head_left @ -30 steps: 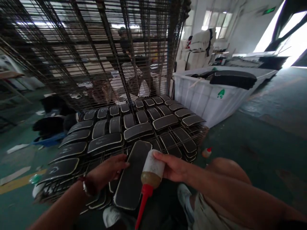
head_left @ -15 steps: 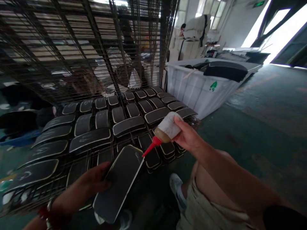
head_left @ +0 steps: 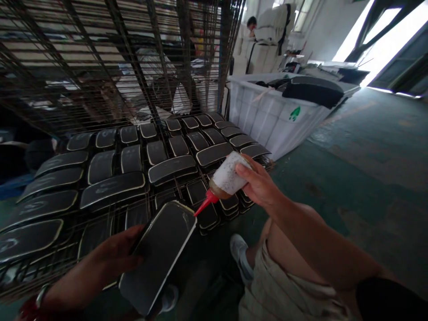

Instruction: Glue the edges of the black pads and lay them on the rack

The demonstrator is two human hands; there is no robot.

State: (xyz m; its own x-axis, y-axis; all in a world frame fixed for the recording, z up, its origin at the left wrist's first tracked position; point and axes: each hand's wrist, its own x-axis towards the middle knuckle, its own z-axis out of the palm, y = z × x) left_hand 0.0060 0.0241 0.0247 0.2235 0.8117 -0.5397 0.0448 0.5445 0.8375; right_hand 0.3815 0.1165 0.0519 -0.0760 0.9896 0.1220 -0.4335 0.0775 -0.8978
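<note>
My left hand (head_left: 117, 254) is closed on the left edge of a dark grey panel (head_left: 158, 256), long with rounded corners, which is tilted in front of me. A pale line runs along the panel's right edge and far end. In my right hand (head_left: 259, 183) is a squeeze bottle (head_left: 230, 174) with a whitish, smudged body, brownish contents and a red nozzle (head_left: 204, 203). The nozzle points down to the left, its tip at the panel's far right corner. Whether the tip touches the surface I cannot tell.
Similar panels (head_left: 113, 189) with pale outlines lie in rows on a wire rack (head_left: 133, 211); an upright wire grid (head_left: 140, 67) stands behind. At the right is a large white bin (head_left: 257, 111) holding dark pieces (head_left: 312, 91). A person (head_left: 251, 26) is in the background.
The bottle's tip has moved slightly along the panel's far right corner. My view has turned a little, so the rack and bin sit further left and higher. Both hands keep their hold.
</note>
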